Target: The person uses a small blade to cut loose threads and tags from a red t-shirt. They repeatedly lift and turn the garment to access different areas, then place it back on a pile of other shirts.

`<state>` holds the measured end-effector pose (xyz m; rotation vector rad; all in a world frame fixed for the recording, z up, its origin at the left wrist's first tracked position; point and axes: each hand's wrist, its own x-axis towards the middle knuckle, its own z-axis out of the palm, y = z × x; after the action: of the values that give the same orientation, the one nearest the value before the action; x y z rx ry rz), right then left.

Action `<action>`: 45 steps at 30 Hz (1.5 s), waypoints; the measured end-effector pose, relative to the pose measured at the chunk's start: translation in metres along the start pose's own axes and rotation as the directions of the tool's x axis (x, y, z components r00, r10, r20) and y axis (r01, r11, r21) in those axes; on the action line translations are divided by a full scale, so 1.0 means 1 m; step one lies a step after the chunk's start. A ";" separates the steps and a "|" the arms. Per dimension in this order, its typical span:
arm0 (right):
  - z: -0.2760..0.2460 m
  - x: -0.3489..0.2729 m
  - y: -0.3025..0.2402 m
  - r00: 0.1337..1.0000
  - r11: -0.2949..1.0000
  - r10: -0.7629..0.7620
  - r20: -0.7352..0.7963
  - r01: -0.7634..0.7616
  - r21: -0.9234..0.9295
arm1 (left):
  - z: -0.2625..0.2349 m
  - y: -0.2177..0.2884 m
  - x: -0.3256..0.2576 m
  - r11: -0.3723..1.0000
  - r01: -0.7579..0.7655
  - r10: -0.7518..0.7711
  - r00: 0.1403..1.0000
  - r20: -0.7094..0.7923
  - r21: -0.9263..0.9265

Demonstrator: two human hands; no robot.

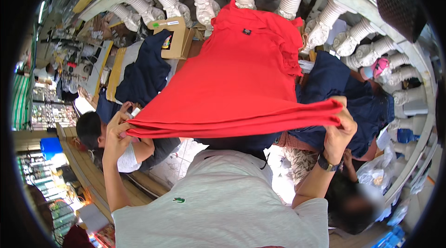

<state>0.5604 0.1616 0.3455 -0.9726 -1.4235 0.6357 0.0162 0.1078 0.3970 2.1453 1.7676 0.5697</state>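
Note:
A red shirt (223, 80) stretches out in front of me, its collar end lying far off by the balusters and its hem edge drawn toward me. My left hand (117, 132) pinches the left corner of the hem. At the right corner, my right hand (341, 127) is closed on the gathered hem, a dark watch on that wrist. Several cloth layers show along the near edge, which hangs between both hands. A small dark label (247, 31) sits inside the collar. What supports the shirt underneath is mostly hidden.
Dark navy garments (330, 90) lie right of the shirt, and another navy garment (144, 66) lies left. Beyond it stands a cardboard box (173, 39). White balusters (204, 4) curve around the far side. One person (134, 152) sits at left, another (353, 206) at lower right.

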 end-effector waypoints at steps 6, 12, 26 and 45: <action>-0.018 -0.003 -0.036 0.996 0.996 -0.040 0.086 0.046 -0.070 | 0.048 -0.013 -0.031 0.988 0.084 -0.114 0.961 0.253 0.127; -0.106 -0.002 -0.054 0.780 0.876 -0.360 0.512 0.094 0.474 | -0.036 0.055 -0.047 0.991 0.104 -0.122 0.955 -0.272 -0.079; -0.078 0.016 -0.098 0.690 0.894 -0.385 0.612 0.113 0.434 | -0.070 0.042 -0.079 0.990 -0.102 0.038 0.858 -0.513 -0.098; -0.009 0.129 0.179 0.925 0.897 0.367 -0.094 -0.379 -0.227 | 0.070 -0.021 0.233 0.966 -0.195 0.189 0.981 -0.055 -0.171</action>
<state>0.6141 0.3583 0.2605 -1.4692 -1.2986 0.7222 0.0699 0.3419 0.3515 2.2069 1.4745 0.7887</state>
